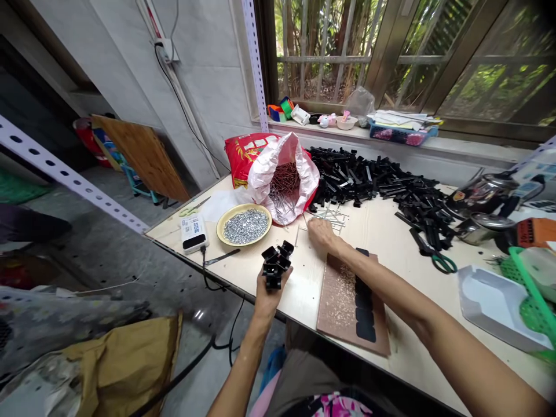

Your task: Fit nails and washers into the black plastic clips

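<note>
My left hand [268, 296] is closed around a bunch of small black plastic parts [276, 266], held upright over the table's front edge. My right hand [322, 234] is lowered to the tabletop with its fingers drawn together. Beside its fingertips lie thin metal pins [335, 216]. Whatever those fingers pinch is too small to make out. Behind, an open red and white sack [256, 174] holds many long pins, some coppery and some silvery. Under my right forearm rests a brown board [324, 315] with a row of black rounded pieces [365, 313] and pale crumbs on it.
A yellow dish [220, 233] of small metal bits stands left of the sack. A white box-shaped device [193, 231] with a cable sits at the left edge. Black parts [347, 176] are heaped along the window wall. Scissors [434, 255] and a white tray [499, 333] lie right.
</note>
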The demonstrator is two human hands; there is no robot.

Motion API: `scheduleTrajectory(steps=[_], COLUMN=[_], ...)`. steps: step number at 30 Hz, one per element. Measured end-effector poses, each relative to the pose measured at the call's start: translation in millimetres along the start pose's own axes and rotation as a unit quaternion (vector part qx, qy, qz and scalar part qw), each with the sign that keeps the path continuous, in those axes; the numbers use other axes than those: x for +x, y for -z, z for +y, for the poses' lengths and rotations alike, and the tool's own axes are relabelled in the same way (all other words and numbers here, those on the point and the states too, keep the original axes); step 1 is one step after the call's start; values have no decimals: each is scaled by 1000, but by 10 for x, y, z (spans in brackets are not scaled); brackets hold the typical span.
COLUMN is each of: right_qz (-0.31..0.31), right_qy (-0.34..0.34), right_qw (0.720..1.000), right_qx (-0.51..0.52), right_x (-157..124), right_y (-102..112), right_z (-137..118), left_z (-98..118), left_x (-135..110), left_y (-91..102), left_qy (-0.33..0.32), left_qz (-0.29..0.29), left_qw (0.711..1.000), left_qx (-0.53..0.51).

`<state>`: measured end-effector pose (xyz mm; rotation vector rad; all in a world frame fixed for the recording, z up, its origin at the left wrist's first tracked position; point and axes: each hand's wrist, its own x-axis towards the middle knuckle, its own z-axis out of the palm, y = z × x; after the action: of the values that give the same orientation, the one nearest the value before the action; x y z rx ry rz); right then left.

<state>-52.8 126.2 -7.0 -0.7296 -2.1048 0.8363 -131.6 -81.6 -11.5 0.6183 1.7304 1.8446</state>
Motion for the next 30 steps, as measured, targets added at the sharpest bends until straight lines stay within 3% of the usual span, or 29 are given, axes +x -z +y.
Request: scheduleTrajectory(steps=[3,7,10,21,30], right_qz=[-2,18,24,60,-55], right_qy=[-11,3,11,51,60], right_qw=[1000,985,970,979,978], right_qx=[-4,170,243,191,194], right_x=[-7,-180,-324,-415,-441], right_y=[230,513,556,542,514], right_z=[-279,-781,-974,-964,-933], left_z=[-15,-41,-52,-57,-28], left_x=[39,94,94,83,74], left_y=[29,-36,-125,-142,-218], left_qy=[-4,-4,-2,17,24], left_qz=[-12,-54,-66,-93,-94], left_qw=[1000,998,997,995,995], left_qx=[2,34,33,33,10])
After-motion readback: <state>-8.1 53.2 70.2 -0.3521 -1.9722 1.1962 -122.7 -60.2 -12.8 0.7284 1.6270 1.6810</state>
